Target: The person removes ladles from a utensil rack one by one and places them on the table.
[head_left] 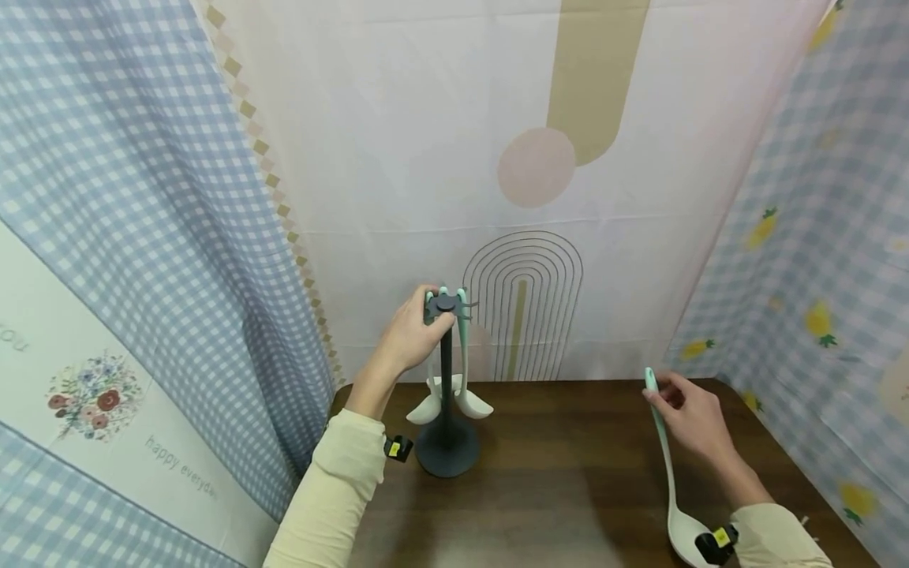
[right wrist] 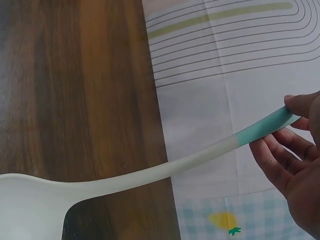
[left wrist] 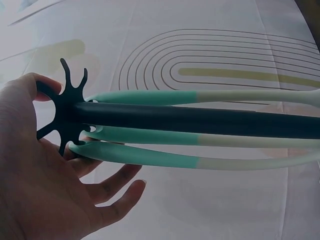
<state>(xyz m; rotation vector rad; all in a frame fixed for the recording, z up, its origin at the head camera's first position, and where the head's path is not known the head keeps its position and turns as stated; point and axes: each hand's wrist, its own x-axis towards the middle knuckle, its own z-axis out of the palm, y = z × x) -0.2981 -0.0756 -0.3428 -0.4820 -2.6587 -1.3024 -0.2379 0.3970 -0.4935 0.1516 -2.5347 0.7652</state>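
Observation:
My left hand [head_left: 415,333] grips the hooked top of a dark utensil stand [head_left: 447,454], thumb in front and fingers round the back. In the left wrist view, the thumb and a fingertip curl about the hook ring [left wrist: 67,112], while other fingers extend below it. Utensils with mint-green handles [left wrist: 145,154] and cream shafts hang from the hooks, their cream heads [head_left: 472,404] low around the post. Over on the right, my right hand [head_left: 692,414] pinches the green handle end of a cream ladle [right wrist: 120,182]. The ladle hangs with its bowl downward, partly covered by the wrist camera in the head view.
A dark brown wooden table [head_left: 540,457] lies under the stand. Behind it hangs a pale cloth [head_left: 398,158] with printed arches. Blue checked curtains [head_left: 163,158] close off the left, and a checked curtain with pineapples [head_left: 802,260] hangs at the right.

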